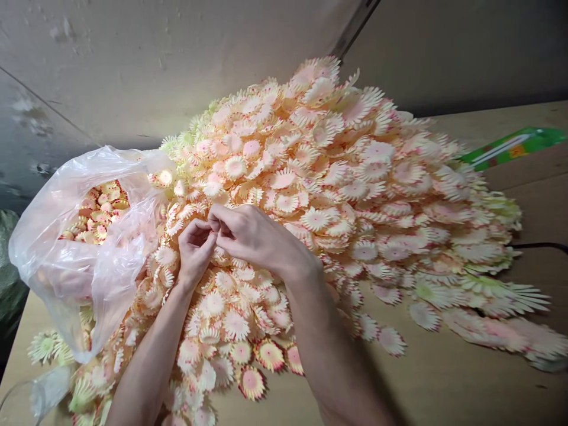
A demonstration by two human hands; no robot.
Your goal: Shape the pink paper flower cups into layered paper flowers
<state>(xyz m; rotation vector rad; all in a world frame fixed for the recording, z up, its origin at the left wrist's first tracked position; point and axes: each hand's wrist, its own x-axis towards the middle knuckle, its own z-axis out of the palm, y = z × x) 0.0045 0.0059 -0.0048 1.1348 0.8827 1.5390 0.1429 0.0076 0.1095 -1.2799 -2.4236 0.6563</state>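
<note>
My left hand [195, 248] and my right hand [242, 236] meet over a big heap of artificial flower petal discs [315, 219]. Thumb and fingers of each are pinched together, fingertips touching. Whatever is between them is too small or too hidden to make out. The discs are pale cream and pink with fringed edges, some tipped in red. Just left of my hands stands a translucent plastic bag [57, 195]. Through its mouth show smaller flower pieces [104, 207] in yellow and red.
A green packet [515, 148] with white sticks lies at the back right. A dark cable [541, 245] comes in from the right edge. The wooden table [435, 384] meets a stained grey wall [146, 65] behind the heap. Loose discs [252, 381] lie near the front.
</note>
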